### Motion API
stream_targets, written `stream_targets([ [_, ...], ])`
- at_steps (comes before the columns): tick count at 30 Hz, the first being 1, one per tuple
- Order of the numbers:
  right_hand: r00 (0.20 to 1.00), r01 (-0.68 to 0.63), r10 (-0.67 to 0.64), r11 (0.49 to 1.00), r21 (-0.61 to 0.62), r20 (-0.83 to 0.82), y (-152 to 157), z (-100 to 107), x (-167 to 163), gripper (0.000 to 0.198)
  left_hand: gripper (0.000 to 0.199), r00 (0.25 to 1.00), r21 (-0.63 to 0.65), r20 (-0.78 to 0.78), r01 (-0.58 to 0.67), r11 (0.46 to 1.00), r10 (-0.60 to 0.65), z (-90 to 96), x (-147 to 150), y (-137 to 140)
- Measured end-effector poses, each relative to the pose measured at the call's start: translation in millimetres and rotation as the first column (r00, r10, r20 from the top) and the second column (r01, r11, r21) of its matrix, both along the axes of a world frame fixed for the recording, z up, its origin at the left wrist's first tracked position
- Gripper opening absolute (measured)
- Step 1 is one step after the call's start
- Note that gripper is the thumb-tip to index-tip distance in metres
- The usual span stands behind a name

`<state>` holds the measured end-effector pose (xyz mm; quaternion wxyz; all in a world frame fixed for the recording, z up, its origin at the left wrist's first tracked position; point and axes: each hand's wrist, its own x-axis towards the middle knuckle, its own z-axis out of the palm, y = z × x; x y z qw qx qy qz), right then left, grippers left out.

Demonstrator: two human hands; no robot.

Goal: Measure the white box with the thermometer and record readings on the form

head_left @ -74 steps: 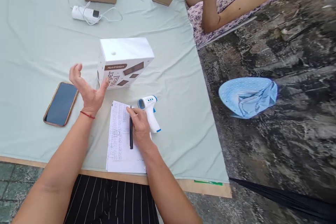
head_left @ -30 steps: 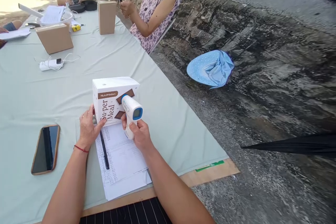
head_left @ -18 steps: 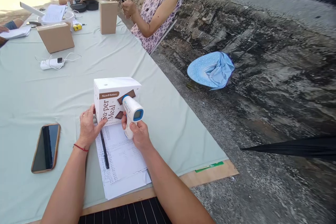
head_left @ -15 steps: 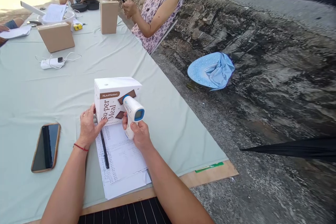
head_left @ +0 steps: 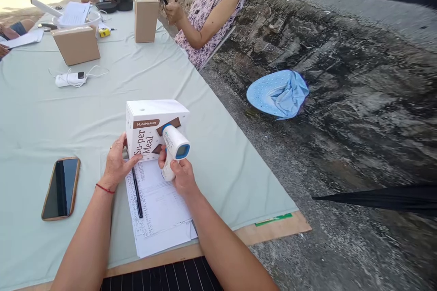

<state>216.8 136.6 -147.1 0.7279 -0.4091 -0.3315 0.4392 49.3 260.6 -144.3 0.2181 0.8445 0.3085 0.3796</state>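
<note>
In my right hand (head_left: 182,175) is a white and blue infrared thermometer (head_left: 175,142), gripped by its handle. Its front end points at a white NutriMotion Su-per Meal box (head_left: 145,107), close to or touching the printed face; I cannot tell which. My left hand (head_left: 118,161) holds the box's lower left corner, thumb on the front and fingers round the side. The box stands upright at the far end of printed sheets (head_left: 164,209). A black pen (head_left: 137,195) lies on these sheets, below my left thumb.
A smartphone (head_left: 60,188) lies left of my left arm. Farther back are a white device with a cord (head_left: 70,79), two brown cartons (head_left: 77,47) and a yellow tape measure (head_left: 104,32). Other people sit round the table. A blue hat (head_left: 278,94) is off the table's right side.
The view has shifted slightly, so most things appear a little farther right. Both hands keep their holds on the box and the thermometer.
</note>
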Motion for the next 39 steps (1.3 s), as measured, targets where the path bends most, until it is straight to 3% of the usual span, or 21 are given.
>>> stream_targets([
  [4,0.999,-0.018,0.018,1.0,-0.005,-0.041,-1.0,4.0,-0.1,0.056,0.083,0.998,-0.047,0.048,-0.024,0.999,0.026,-7.3,1.1,-1.4],
  [10,0.988,-0.071,0.059,0.994,-0.078,-0.141,-2.5,6.3,-0.1,0.055,0.097,0.965,-0.193,0.189,-0.147,0.97,0.183,-13.8,-5.4,5.2],
  [15,0.997,0.037,-0.053,0.972,-0.231,-0.063,-2.4,-0.7,3.5,0.038,0.091,0.854,-0.303,0.317,-0.322,0.897,0.413,-11.6,-25.5,24.4],
  [19,0.997,0.073,-0.071,0.95,-0.303,0.017,-3.4,-5.0,6.8,0.034,0.083,0.751,-0.375,0.384,-0.406,0.833,0.538,-10.5,-44.3,36.8],
  [23,0.997,0.06,-0.044,0.943,-0.326,0.057,-5.0,-5.7,8.1,0.034,0.07,0.729,-0.391,0.408,-0.404,0.827,0.55,-9.7,-53.4,41.2],
  [30,0.993,0.057,-0.021,0.945,-0.322,0.113,-6.5,-5.3,8.4,0.034,0.074,0.68,-0.461,0.399,-0.431,0.776,0.615,-11.9,-49.4,41.8],
  [33,0.985,0.071,-0.014,0.941,-0.33,0.171,-7.1,-4.2,9.8,0.035,0.07,0.697,-0.428,0.402,-0.431,0.794,0.594,-10.0,-46.7,38.3],
  [36,0.902,0.252,-0.1,0.912,-0.324,0.419,-7.8,-6.3,14.5,0.038,0.067,0.694,-0.426,0.402,-0.436,0.793,0.597,-9.7,-43.4,35.3],
  [39,0.626,0.504,-0.176,0.834,-0.222,0.76,-9.2,-16.4,22.8,0.049,0.062,0.676,-0.454,0.386,-0.453,0.767,0.628,-14.3,-39.1,35.1],
])
